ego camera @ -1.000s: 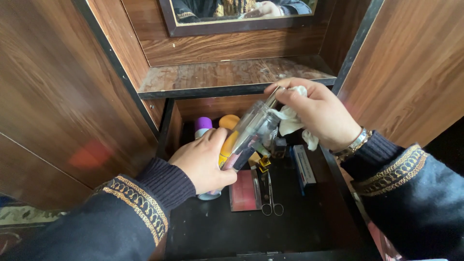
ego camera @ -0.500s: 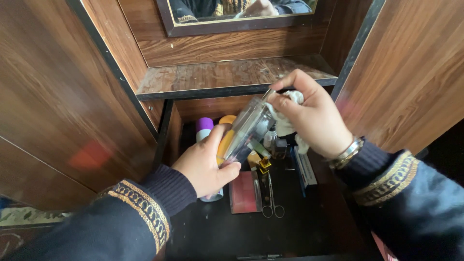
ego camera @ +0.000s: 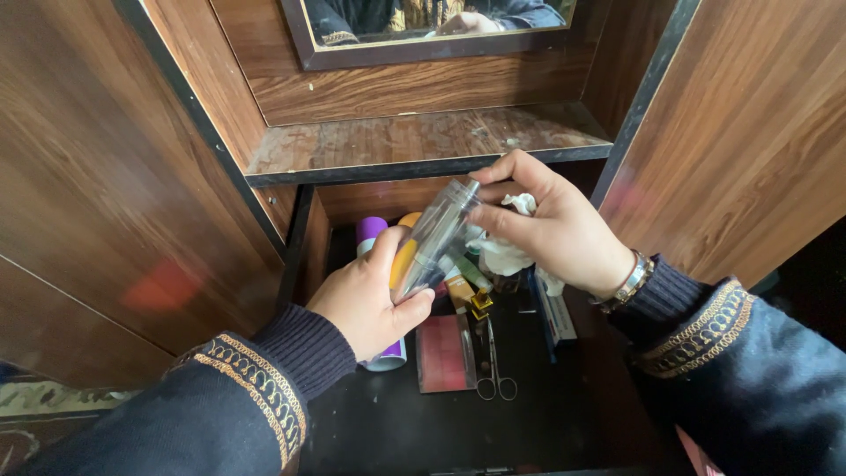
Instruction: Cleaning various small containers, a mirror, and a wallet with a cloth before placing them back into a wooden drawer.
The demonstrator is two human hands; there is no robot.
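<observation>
Right now the left hand (ego camera: 366, 300) has a closed grip on a clear plastic jar (ego camera: 434, 240), tipped over the dark drawer (ego camera: 546, 414). At the jar's mouth, the right hand (ego camera: 551, 231) pinches a white cloth (ego camera: 502, 256). Wiping looks part done; the small bottles below the grip look untouched.

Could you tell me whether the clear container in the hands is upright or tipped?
Tipped: the clear container slants, base in the left hand.
</observation>
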